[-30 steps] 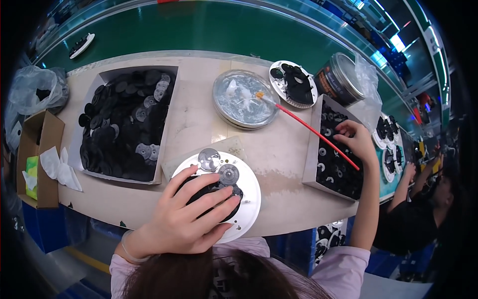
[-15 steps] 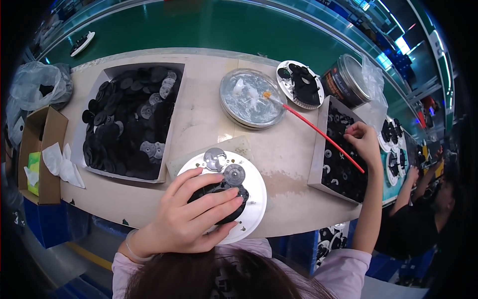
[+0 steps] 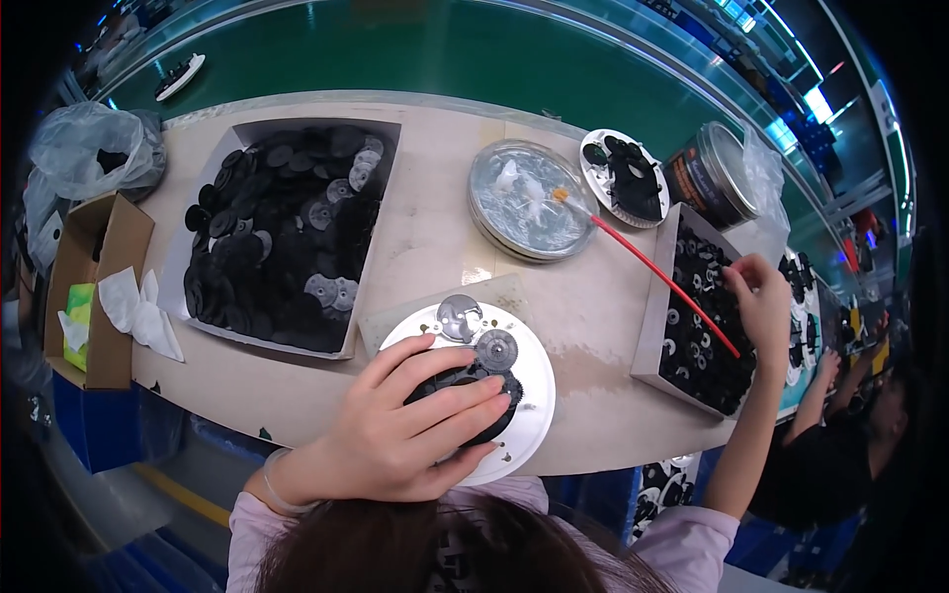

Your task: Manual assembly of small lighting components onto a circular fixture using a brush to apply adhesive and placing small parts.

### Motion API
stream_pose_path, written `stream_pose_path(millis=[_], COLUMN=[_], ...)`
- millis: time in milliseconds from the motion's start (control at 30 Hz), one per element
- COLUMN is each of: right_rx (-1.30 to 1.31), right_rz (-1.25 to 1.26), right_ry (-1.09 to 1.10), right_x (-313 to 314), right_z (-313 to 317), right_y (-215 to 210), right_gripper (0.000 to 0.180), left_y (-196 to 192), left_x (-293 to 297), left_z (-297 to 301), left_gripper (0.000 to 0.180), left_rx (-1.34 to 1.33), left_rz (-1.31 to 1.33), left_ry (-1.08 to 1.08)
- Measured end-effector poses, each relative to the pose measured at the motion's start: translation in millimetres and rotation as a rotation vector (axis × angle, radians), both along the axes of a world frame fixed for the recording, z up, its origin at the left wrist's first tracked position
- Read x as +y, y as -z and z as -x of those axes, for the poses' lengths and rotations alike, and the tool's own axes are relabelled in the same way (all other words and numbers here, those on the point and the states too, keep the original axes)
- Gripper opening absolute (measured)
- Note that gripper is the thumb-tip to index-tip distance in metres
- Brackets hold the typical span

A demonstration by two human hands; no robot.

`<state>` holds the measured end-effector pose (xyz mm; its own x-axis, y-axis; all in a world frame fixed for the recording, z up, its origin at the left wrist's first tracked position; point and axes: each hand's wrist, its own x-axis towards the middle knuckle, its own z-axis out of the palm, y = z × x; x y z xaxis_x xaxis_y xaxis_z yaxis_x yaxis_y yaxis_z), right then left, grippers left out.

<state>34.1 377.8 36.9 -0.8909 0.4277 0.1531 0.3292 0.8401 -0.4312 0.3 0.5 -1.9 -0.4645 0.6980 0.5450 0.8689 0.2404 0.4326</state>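
My left hand (image 3: pixel 405 425) lies over a white round plate (image 3: pixel 534 395) at the table's near edge, fingers draped across the black part mounted on it and the thumb along its near side. Beyond the fingertips show a grey gear (image 3: pixel 496 350) and a silvery disc (image 3: pixel 459 318). At the right, my right hand (image 3: pixel 763 301) is at a box of small black parts (image 3: pixel 707 356), its thumb and fingers bent together. Whatever they pinch, if anything, is too small to make out.
A large box of black discs (image 3: pixel 277 247) stands at the left. Behind the plate sits a round clear dish (image 3: pixel 524 232); a red-handled brush (image 3: pixel 662 277) reaches from it over the parts box. Another assembled plate (image 3: pixel 625 178) and a metal can (image 3: pixel 714 176) stand farther back.
The whole view has shifted, so the table and its contents appear farther right. My right hand stays at the parts box, its fingers slightly more bent. My left hand keeps its place on the plate.
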Motion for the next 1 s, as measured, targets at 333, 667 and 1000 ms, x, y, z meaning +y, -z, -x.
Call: stream_pose_path(millis=[333,667,1000], right_rx=[-0.511,-0.661,-0.432], right_rz=[1.023,1.115,0.791], right_ry=[-0.306,-0.353,-0.54], right_x=[-165,-166,-170], right_z=[21,41,39], right_y=[-11,5,18], right_gripper=[0.012,0.012,0.031], left_y=[6,7,4], left_x=[-3,-3,2], left_z=[-1,-3,-4], left_gripper=[0.036,0.039,0.038], left_rx=[0.035,0.042,0.086], left_rz=[0.022,0.011,0.045], left_ry=[-0.025,-0.066,-0.096])
